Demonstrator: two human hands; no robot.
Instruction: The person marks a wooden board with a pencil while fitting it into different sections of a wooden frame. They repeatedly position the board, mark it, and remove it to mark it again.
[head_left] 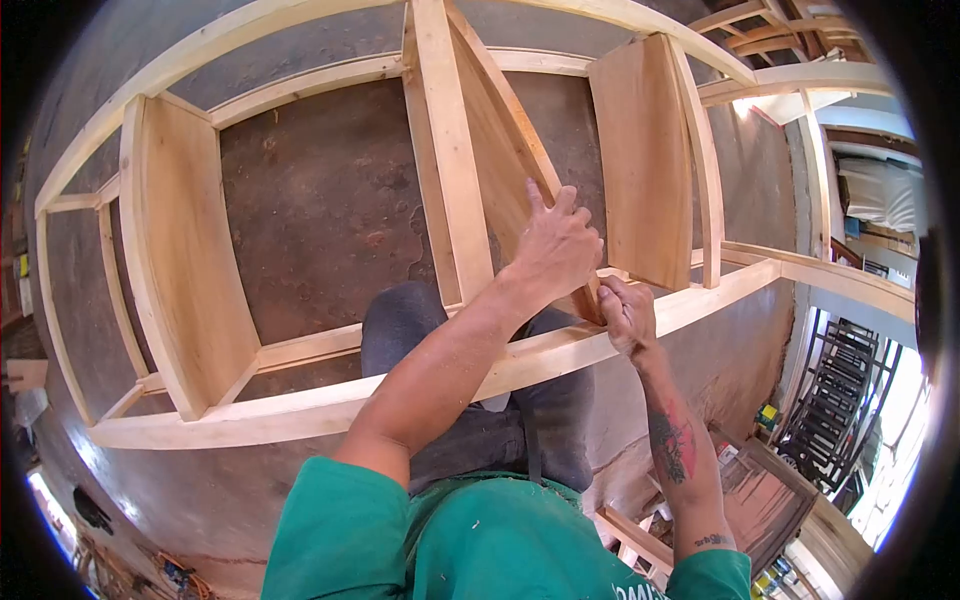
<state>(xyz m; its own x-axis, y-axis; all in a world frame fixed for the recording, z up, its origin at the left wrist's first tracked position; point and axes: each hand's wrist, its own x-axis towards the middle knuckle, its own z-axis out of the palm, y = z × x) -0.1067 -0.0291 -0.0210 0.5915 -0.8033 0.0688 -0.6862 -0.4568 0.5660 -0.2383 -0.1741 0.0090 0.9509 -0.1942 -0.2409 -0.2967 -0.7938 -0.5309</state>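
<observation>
A wooden panel (487,140) with a thicker strip along its edge leans at a slant inside a pale wooden frame (290,415). My left hand (556,245) is closed over the panel's edge strip, near its lower part. Close beside it, my right hand (628,314) grips the lower end of the same panel, just above the frame's near rail. Directly left of the tilted panel stands a middle upright (452,160). My legs are within the frame's near side, partly under the rail.
Fixed panels stand at the frame's left (185,240) and right (645,160). Stained concrete floor (310,200) shows through the frame. At lower right are a worn wooden board (755,500) and a black metal rack (835,400). More timber framing (790,30) lies at upper right.
</observation>
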